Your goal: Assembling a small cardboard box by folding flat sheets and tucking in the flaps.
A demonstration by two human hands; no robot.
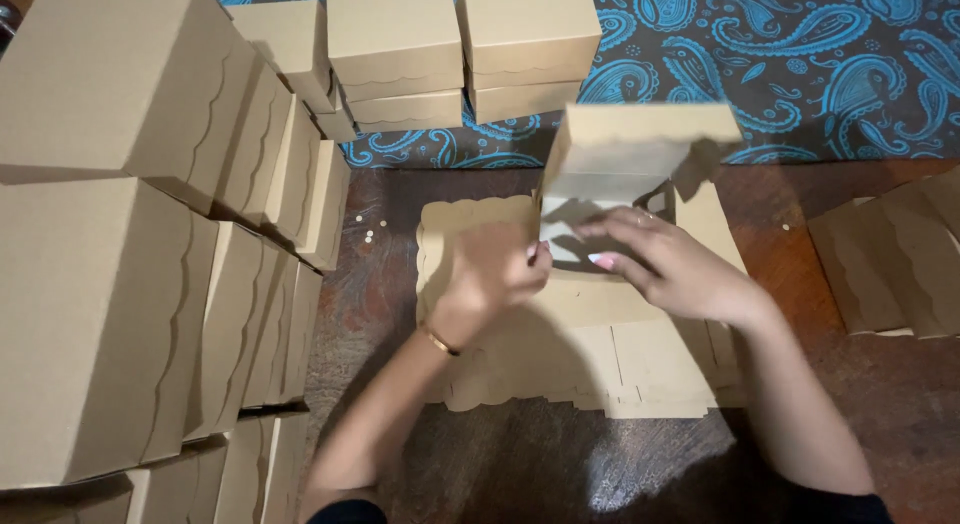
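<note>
The person is in the middle of folding a flat brown cardboard sheet (600, 314) into a box. The sheet lies on the dark wooden table (560, 464), on top of a small pile of more flat sheets (660, 384). One flap (640, 134) of the sheet already stands up at the far side, and a side wall under it is half bent in.

The left hand (495, 269) is curled, and its fingertips pinch a small tab near the middle of the sheet. The right hand (665, 269) rests flat on the card just beside it, with its fingers spread a little and reaching toward the same tab. The two hands nearly touch.

So the step in hand looks like tucking a side tab in, so the wall will stay up. The next move likely calls for one hand to hold the sheet down while the other bends the wall straight up and pushes the tab into its slot. It needs a soft push, since thin card can crease or tear.

Many finished boxes (100, 324) are stacked on the left. More boxes (460, 44) sit at the back on a blue patterned cloth (820, 64).
</note>
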